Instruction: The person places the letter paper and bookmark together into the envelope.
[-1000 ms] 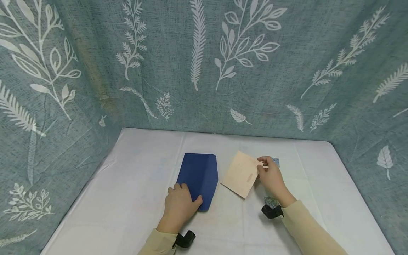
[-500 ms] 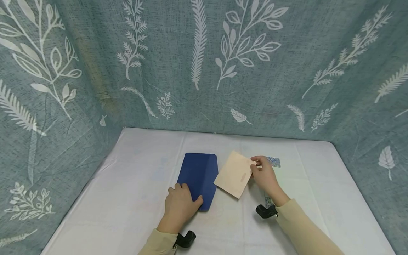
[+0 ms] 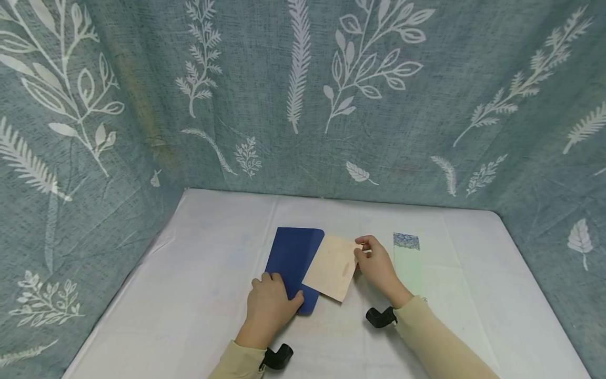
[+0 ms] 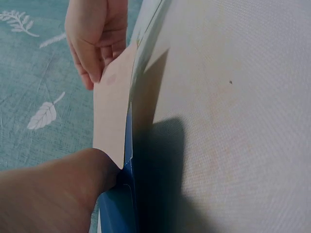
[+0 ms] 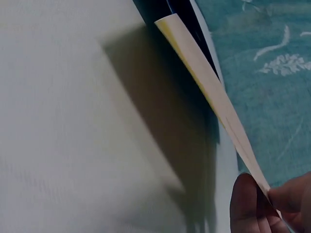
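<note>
A dark blue envelope [image 3: 294, 251] with a tapered flap along its right side lies on the white cloth. My left hand [image 3: 271, 306] grips its near end, fingers over the left part and thumb at the lower right edge. Between the thumb and fingers of my right hand [image 3: 380, 269] is the right edge of a cream card [image 3: 331, 267], held tilted above the cloth. The card's left corner overlaps the envelope's right side. In the left wrist view the card [image 4: 112, 97] stands close behind the blue edge. The right wrist view shows yellow along the card's [image 5: 209, 92] underside.
Right of my right hand lies a pale green slip [image 3: 408, 266] with a blue floral end; my forearm covers its near part. A white cloth [image 3: 213, 252] covers the table. Leaf-patterned teal curtains [image 3: 265, 105] hang at the back and sides.
My right hand has carried the cream card leftward, from beside the envelope to over its right side. More of the green slip shows. My left hand has kept its grip.
</note>
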`<state>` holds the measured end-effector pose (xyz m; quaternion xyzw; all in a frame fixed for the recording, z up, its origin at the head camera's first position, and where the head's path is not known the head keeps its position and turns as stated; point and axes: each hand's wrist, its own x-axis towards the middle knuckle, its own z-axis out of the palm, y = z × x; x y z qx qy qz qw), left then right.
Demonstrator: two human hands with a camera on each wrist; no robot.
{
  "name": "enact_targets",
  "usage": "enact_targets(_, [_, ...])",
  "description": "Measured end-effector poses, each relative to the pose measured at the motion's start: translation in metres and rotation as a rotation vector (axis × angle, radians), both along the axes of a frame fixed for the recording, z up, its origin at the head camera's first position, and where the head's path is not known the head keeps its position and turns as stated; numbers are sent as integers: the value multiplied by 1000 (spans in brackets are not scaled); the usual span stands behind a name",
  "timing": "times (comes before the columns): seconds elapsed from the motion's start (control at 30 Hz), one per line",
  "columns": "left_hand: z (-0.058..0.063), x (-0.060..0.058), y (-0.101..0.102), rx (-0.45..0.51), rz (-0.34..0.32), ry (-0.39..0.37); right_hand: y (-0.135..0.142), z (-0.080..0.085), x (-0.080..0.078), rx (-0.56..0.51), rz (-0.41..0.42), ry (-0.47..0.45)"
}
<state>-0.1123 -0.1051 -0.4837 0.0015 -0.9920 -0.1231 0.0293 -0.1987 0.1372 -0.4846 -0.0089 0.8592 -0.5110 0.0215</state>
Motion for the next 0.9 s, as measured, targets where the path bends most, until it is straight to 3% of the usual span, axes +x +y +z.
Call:
enact_targets(0.5, [0, 2, 2, -7, -8, 53, -22, -8, 8, 2, 13, 39])
enact_targets(0.9, [-2, 0, 3, -21, -1, 27, -31, -8, 20, -104, 66, -18])
